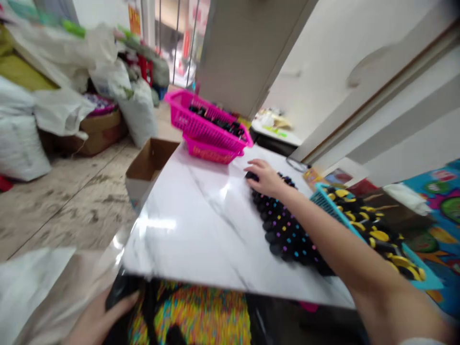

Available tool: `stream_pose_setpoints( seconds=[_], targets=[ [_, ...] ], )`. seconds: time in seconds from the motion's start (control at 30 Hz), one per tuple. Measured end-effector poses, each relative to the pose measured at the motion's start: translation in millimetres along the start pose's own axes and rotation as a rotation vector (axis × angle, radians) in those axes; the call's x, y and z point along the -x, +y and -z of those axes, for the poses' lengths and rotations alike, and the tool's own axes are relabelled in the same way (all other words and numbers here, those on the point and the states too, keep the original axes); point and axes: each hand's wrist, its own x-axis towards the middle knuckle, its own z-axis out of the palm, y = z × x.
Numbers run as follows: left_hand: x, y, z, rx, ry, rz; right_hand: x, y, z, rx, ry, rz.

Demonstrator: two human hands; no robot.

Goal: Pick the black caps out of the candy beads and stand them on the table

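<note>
My right hand [265, 179] reaches across the white marble-patterned table [179, 191] to the far end of a block of small black pieces [287, 225]. These stand in close rows and carry small coloured dots. Between its thumb and fingers is a dark round piece [251, 176], partly covered by the hand. Low on the left, my left hand [104, 316] closes on a glossy black edge [124, 290], which looks like plastic and is blurred. Beside that hand, below the table edge, lies a mass of tiny multicoloured pieces [204, 311] with black strips across it.
Two stacked pink baskets [210, 122] stand at the table's far end, the upper one holding black items. A blue basket [338, 208] of black and yellow pieces sits on the right. An open cardboard box [145, 167] and white sacks [134, 108] stand on the floor to the left.
</note>
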Motion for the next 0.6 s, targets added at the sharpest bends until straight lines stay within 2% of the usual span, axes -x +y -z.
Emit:
stream_pose_setpoints(
  seconds=[0.07,0.1,0.17,0.23,0.27,0.3,0.33,0.37,0.43,0.53,0.6],
  targets=[
    [10.2,16.2,4.3,0.060,-0.056,0.071,33.8,-51.8,13.8,-0.181,0.033,0.026],
    [11.9,21.7,5.2,0.085,-0.054,0.100,53.5,-79.6,20.3,-0.299,0.001,0.037],
    [12.1,26.5,4.8,0.124,-0.049,0.157,95.8,-133.9,27.0,-0.589,-0.202,0.069],
    [12.4,25.9,3.3,0.133,-0.039,0.193,138.1,-180.4,17.7,-0.854,-0.505,0.191],
    [13.1,25.2,2.7,0.138,-0.043,0.196,157.1,-198.9,6.4,-0.912,-0.567,0.202],
    [13.8,24.8,2.4,0.145,-0.050,0.188,173.2,-213.7,-8.3,-0.920,-0.546,0.148],
    [14.5,24.9,2.2,0.154,-0.061,0.173,185.5,-224.8,-24.6,-0.892,-0.489,0.079],
    [14.9,25.5,2.0,0.163,-0.070,0.158,193.3,-232.9,-40.7,-0.840,-0.468,0.073],
    [15.5,27.6,1.5,0.172,-0.082,0.151,196.5,-243.0,-66.8,-0.712,-0.465,0.171],
    [18.2,29.5,-0.1,0.200,-0.081,0.169,182.8,-251.1,-84.0,-0.603,-0.535,0.428],
    [22.4,29.2,-1.2,0.244,-0.075,0.178,171.4,-253.5,-85.4,-0.618,-0.530,0.457]
  ],
)
